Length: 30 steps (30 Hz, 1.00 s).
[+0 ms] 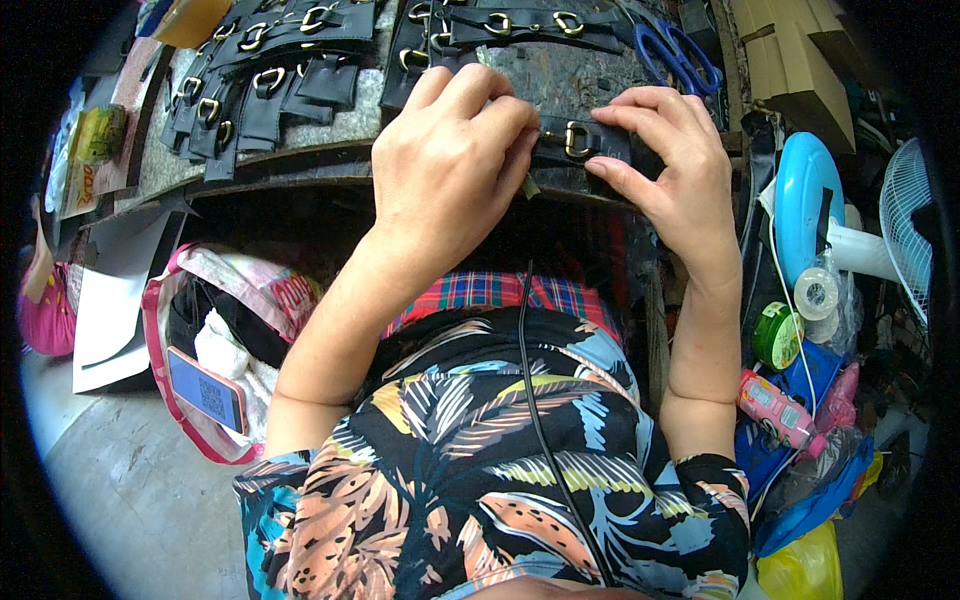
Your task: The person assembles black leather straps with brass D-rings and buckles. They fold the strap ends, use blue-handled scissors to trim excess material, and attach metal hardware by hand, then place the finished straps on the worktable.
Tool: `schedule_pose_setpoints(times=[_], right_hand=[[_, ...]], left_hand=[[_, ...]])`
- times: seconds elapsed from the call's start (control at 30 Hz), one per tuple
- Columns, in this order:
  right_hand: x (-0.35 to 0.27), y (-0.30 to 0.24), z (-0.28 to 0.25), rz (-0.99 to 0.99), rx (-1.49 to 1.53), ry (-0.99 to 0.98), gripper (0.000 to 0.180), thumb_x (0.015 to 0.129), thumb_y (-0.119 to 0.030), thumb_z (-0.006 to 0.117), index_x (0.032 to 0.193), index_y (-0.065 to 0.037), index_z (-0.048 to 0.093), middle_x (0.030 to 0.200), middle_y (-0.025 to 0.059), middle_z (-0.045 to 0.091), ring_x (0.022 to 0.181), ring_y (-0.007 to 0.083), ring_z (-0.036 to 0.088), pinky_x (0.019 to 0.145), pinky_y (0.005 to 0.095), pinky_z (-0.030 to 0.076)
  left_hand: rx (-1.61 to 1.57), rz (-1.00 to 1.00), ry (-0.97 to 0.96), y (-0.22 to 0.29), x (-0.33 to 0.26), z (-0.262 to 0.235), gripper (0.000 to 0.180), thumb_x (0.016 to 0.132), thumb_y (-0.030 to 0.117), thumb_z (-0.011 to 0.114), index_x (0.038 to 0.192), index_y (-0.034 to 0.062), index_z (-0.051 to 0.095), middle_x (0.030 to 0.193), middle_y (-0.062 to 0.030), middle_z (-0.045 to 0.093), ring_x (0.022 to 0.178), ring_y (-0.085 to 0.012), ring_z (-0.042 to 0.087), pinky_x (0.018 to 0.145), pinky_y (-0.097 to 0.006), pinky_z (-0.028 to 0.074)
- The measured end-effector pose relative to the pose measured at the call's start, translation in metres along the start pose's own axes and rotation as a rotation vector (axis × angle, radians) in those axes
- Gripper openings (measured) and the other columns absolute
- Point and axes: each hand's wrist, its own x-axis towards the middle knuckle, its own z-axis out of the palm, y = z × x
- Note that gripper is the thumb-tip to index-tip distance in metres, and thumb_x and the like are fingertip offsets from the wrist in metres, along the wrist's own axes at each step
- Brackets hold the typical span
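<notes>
A short black leather strap (610,147) with a brass-coloured D-ring (577,140) lies near the front edge of the workbench. My right hand (685,160) spans the strap's right end, index finger along its upper edge and thumb at its lower edge. At its left end, the fingers of my left hand (440,165) are pinched together. What they hold is hidden behind the knuckles; a small greenish scrap (531,187) shows just under the fingertips. Beyond my hands lies another black strap (530,28) with similar rings.
More ringed black straps (265,85) are piled at the bench's left. Blue-handled scissors (678,58) lie at the far right, near a cardboard box (800,75). A fan (905,225) and a pink bottle (780,410) are to my right. A bag with a phone (207,390) sits left.
</notes>
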Motion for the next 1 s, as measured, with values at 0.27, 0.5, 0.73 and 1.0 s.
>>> schedule_pose_setpoints(times=[0.27, 0.5, 0.73, 1.0], right_hand=[[-0.008, -0.002, 0.006, 0.334, 0.655, 0.11, 0.013, 0.089, -0.002, 0.078, 0.099, -0.002, 0.07, 0.092, 0.0012, 0.071, 0.084, 0.0072, 0.066, 0.076, 0.0229, 0.052], [-0.003, -0.005, 0.009, 0.428, 0.985, 0.201, 0.016, 0.092, 0.001, 0.074, 0.106, -0.003, 0.069, 0.095, -0.0014, 0.07, 0.086, 0.0046, 0.064, 0.078, 0.0201, 0.051], [-0.003, -0.016, 0.015, 0.361, 0.715, 0.139, 0.017, 0.093, 0.003, 0.071, 0.108, -0.003, 0.067, 0.089, -0.0042, 0.062, 0.08, 0.0013, 0.055, 0.072, 0.0183, 0.046], [-0.004, -0.012, 0.024, 0.375, 0.782, 0.207, 0.01, 0.097, 0.001, 0.068, 0.105, -0.004, 0.069, 0.091, -0.0052, 0.065, 0.08, 0.001, 0.056, 0.072, 0.0185, 0.046]], left_hand=[[0.031, 0.083, 0.105, -0.001, 0.004, 0.003, 0.018, 0.078, 0.008, 0.079, 0.093, 0.0123, 0.07, 0.105, -0.0014, 0.068, 0.094, -0.028, 0.061, 0.08, -0.038, 0.053], [-0.153, 0.075, 0.002, -0.007, 0.005, -0.004, 0.02, 0.079, 0.01, 0.082, 0.095, 0.0104, 0.071, 0.106, -0.0029, 0.074, 0.1, -0.0282, 0.064, 0.086, -0.039, 0.053], [-0.251, 0.024, 0.051, -0.004, 0.005, 0.005, 0.019, 0.078, 0.009, 0.082, 0.094, 0.0113, 0.072, 0.101, -0.002, 0.074, 0.096, -0.0277, 0.064, 0.085, -0.039, 0.052], [-0.186, 0.054, 0.008, -0.004, 0.001, 0.01, 0.017, 0.079, 0.013, 0.081, 0.093, 0.0143, 0.072, 0.092, -0.0002, 0.068, 0.094, -0.0251, 0.061, 0.08, -0.04, 0.049]])
